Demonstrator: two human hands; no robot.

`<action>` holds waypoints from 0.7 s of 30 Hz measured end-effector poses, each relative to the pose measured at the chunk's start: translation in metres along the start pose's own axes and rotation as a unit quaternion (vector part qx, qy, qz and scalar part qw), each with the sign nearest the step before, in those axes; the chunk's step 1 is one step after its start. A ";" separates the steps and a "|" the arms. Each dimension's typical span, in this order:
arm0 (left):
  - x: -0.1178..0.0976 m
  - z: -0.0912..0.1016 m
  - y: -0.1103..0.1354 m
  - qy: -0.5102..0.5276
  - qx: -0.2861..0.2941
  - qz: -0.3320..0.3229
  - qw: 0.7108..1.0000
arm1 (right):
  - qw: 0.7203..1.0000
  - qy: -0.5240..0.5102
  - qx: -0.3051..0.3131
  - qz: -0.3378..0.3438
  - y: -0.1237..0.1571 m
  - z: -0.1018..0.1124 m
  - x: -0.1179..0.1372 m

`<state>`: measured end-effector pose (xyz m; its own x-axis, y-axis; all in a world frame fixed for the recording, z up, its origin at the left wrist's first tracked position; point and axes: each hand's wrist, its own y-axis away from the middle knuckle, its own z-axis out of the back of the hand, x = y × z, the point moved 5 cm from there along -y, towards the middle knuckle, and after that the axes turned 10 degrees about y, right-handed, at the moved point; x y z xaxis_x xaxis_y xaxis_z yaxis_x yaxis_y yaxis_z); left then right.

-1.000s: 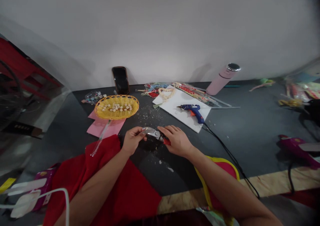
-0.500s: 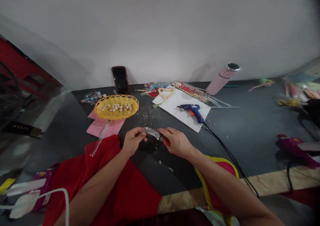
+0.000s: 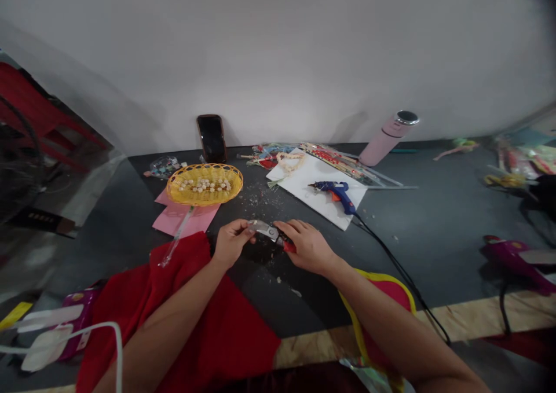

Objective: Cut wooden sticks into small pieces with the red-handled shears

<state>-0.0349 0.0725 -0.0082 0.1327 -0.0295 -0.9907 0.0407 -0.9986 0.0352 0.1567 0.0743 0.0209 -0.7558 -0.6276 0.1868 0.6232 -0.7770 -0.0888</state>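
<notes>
My right hand [image 3: 304, 245] is closed round the red handles of a pair of pruning shears [image 3: 270, 232], whose silver head points left. At the tip of the blades my left hand [image 3: 231, 242] pinches a small pale piece, too small to name, with thumb and forefinger. Both hands are just above the dark table [image 3: 260, 300], close together. Beyond my left hand stands a yellow woven basket [image 3: 204, 199] with several small pale round pieces in it. Pale crumbs are scattered on the table around the shears.
A blue glue gun [image 3: 334, 189] lies on a white board [image 3: 304, 187], its black cord running to the front edge. A phone [image 3: 211, 139] and a pink flask [image 3: 386, 141] stand by the wall. Red cloth [image 3: 226, 335] lies under my left arm, near a purple power strip [image 3: 78, 318].
Both hands and the shears keep nearly the same position. The view has shifted very slightly.
</notes>
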 end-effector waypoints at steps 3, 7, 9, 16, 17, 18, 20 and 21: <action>-0.002 0.000 0.000 -0.020 0.000 -0.001 1.000 | 1.000 -0.003 0.006 0.004 0.000 0.002 -0.001; -0.005 -0.002 0.001 -0.027 0.000 0.000 1.000 | 1.000 -0.006 0.011 0.009 0.000 0.004 -0.001; -0.007 -0.003 0.002 -0.027 0.005 0.000 1.000 | 1.000 -0.006 0.016 0.013 0.000 0.005 -0.002; -0.007 -0.004 0.004 -0.035 0.020 -0.004 0.999 | 0.999 -0.020 0.020 0.032 0.002 0.006 0.001; -0.006 -0.004 0.004 -0.034 0.020 -0.005 0.999 | 0.999 -0.021 0.020 0.032 0.002 0.006 0.002; -0.006 -0.004 0.004 -0.035 0.018 -0.007 0.999 | 0.999 -0.021 0.020 0.032 0.002 0.006 0.002; -0.005 -0.003 0.004 -0.039 0.013 -0.013 0.999 | 0.999 -0.022 0.021 0.028 0.002 0.006 0.004; -0.006 -0.003 0.004 -0.041 0.011 -0.015 0.999 | 0.999 -0.022 0.022 0.025 0.003 0.006 0.004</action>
<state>-0.0322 0.0686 -0.0020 0.0502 -0.0023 -0.9987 0.0206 -0.9998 0.0034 0.1561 0.0698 0.0274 -0.7141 -0.6623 0.2268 0.6692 -0.7409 -0.0567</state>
